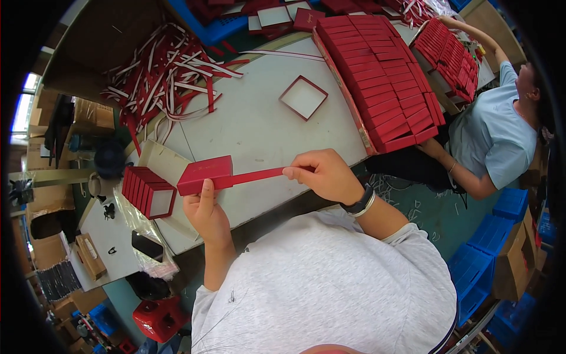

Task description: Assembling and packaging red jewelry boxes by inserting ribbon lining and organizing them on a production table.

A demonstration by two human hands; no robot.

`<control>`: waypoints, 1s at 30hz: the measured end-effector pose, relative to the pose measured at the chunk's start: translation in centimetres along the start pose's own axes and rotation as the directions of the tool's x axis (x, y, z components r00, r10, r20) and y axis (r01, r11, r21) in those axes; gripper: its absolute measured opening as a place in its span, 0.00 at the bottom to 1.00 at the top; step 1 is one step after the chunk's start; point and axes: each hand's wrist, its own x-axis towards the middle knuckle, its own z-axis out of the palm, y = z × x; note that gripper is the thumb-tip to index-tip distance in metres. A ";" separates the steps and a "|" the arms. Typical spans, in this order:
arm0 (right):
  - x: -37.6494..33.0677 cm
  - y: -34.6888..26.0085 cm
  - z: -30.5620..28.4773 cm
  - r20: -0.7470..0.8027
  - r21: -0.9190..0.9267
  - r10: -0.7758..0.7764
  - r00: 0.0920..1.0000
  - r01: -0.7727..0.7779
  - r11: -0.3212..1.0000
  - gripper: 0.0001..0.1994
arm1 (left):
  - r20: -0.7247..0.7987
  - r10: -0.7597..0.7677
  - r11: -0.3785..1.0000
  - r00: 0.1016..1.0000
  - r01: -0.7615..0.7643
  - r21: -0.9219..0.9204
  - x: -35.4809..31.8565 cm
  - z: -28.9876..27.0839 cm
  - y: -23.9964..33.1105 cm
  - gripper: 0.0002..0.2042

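A small red box [206, 173] is gripped by my left hand [207, 210], its thumb on the near side, above the table's near edge. From the box's right side a red ribbon [259, 176] stretches out taut. My right hand [326, 175] pinches the ribbon's far end between thumb and fingers. Just left of the box, a row of red boxes [147, 193] stands in a shallow cardboard tray [162, 154]. Beyond my hands, a red-rimmed box part with a white inside [303, 98] lies on the white table [247, 127].
Red and white ribbons [171, 76] pile up at the far left. A large stack of red boxes [377, 76] fills the right side, with a co-worker [492, 130] beyond it. A phone [147, 245] lies left of me; blue crates [471, 265] stand at the right.
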 end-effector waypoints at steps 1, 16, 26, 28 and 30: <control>0.3 0.3 -0.1 0.000 -0.001 0.000 1.000 0.000 1.000 0.12 | 0.000 0.000 1.000 1.000 0.000 -0.001 -0.2 0.2 0.1 0.09; 3.1 1.6 1.0 0.104 0.048 0.064 0.992 -0.069 0.996 0.09 | 0.160 -0.144 0.915 0.976 0.193 -0.354 -1.5 1.0 0.1 0.14; 3.1 2.4 1.2 0.179 0.223 0.012 0.984 -0.052 0.973 0.09 | 0.310 -0.321 0.668 0.895 0.446 -0.596 -1.5 -0.6 -1.2 0.14; 2.8 3.1 0.7 0.183 0.274 -0.122 0.975 0.069 0.959 0.08 | 0.378 -0.337 0.567 0.862 0.506 -0.650 -1.3 -1.2 -1.7 0.14; 3.1 3.4 0.4 0.215 0.274 -0.202 0.955 0.140 0.952 0.09 | 0.443 -0.332 0.527 0.833 0.554 -0.645 -1.2 -1.5 -2.1 0.13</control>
